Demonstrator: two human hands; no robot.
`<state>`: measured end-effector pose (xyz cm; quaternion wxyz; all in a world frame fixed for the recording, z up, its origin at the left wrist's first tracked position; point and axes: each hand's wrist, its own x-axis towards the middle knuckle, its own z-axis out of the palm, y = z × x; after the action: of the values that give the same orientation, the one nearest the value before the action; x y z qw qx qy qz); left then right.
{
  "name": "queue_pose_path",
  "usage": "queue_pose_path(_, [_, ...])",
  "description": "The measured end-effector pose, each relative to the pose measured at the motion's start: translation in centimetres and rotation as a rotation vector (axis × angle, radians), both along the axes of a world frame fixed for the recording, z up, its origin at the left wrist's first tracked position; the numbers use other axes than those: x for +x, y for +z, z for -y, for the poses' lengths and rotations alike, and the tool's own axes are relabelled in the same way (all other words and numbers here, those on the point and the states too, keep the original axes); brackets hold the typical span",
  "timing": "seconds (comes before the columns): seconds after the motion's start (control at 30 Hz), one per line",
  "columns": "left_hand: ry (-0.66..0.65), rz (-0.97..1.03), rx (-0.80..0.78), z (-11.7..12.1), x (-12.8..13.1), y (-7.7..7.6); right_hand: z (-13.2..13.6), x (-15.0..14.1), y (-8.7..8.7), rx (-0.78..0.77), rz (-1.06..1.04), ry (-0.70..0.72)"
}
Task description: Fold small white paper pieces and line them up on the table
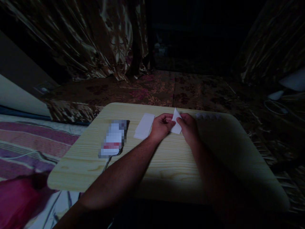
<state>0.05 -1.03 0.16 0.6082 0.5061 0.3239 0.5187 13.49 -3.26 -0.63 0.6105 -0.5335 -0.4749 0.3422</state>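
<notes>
A white sheet of paper point(176, 128), folded to a point at its top, is held between my two hands above the wooden table point(166, 159). My left hand point(162, 125) grips its left side, with the thumb pressed on the front. On the right side, my right hand point(189, 125) pinches the same paper, its thumb near the folded point. A stack of white paper slips point(144, 125) lies just left of my left hand. Beyond my right hand, a row of several small pale folded pieces point(208, 116) rests near the table's far edge.
A phone point(113, 138), blurred out, lies at the table's left with a cable point(106, 164) running toward me. A striped bed cover point(35, 136) is on the left, with a pink cloth point(21, 200) on it. Patterned curtains point(107, 41) hang behind. The room is dim.
</notes>
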Motion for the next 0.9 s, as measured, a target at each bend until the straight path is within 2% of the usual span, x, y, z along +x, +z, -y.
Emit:
queue_pose_path(0.3, [0.009,-0.015,-0.016,0.2,0.1,0.2,0.0,-0.1,0.0,0.005,0.027,-0.029])
queue_pose_path(0.5, [0.082,-0.062,-0.004,0.3,0.0,0.5,0.1,-0.4,0.1,-0.003,0.032,-0.022])
queue_pose_path(0.67, [0.128,-0.069,0.015,0.0,-0.2,0.4,0.4,-0.2,1.0,-0.033,0.061,0.040])
queue_pose_path(0.9, [0.108,-0.100,0.072,0.0,-0.2,-0.1,0.8,0.9,2.2,-0.072,0.231,0.081])
